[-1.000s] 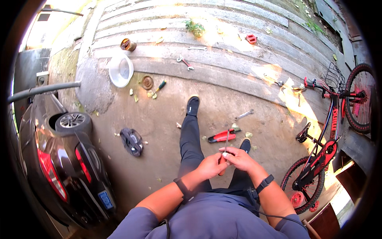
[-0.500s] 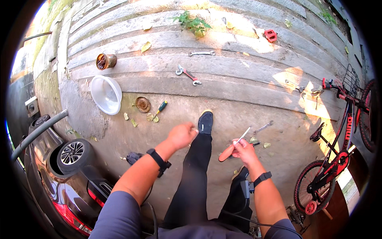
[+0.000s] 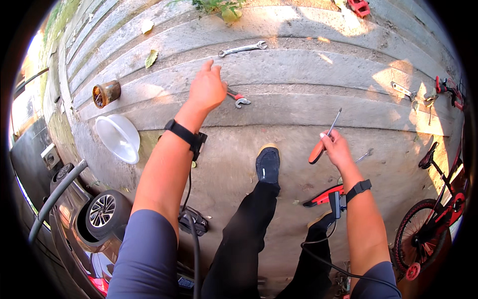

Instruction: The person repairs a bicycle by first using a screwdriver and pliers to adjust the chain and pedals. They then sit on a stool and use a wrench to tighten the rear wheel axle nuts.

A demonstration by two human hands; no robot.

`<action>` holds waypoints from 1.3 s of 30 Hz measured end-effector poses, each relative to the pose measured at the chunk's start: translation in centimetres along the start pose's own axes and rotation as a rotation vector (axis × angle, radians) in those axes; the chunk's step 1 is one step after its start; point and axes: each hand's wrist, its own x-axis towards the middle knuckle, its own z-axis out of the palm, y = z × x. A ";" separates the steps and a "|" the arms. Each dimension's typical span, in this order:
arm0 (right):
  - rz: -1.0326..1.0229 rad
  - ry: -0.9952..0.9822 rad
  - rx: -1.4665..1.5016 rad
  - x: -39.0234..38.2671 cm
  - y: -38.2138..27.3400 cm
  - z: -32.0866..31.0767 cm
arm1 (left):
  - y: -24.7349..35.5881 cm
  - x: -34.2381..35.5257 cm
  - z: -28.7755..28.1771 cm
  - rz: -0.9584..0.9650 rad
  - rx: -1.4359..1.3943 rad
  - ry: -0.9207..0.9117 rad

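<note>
Screwdriver (image 3: 317, 151) clamped in R hand (image 3: 339, 148), L hand (image 3: 207, 90) looks empty, fingers spread; hands well apart.
Prob a reaching stage: L hand partly hides red-handled wrench (image 3: 235, 94), can't tell contact; steel spanner (image 3: 243, 49) just far of it. Any pick-up calls for fingers closing low on flat metal. Screwdriver on right, smooth orange handle, slim shaft; steps (image 3: 308, 67) rough grey slabs, gritty btwn.

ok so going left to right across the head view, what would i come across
White tub → left hand → red-handled wrench → left shoe → right hand holding a screwdriver → bicycle.
</note>
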 end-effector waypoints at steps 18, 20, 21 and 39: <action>0.093 0.132 -0.166 3.6 1.0 2.3 | 0.4 5.8 4.8 -0.099 0.063 -0.023; 0.109 0.115 -0.172 3.8 0.9 2.1 | 1.3 5.4 4.9 -0.110 0.063 -0.062; 0.116 0.103 -0.173 3.6 0.7 2.0 | 1.5 4.9 5.1 -0.138 -0.058 -0.126; 0.168 -0.062 0.403 -30.9 12.0 -7.8 | 12.0 -37.3 -8.1 -0.758 -1.073 -0.591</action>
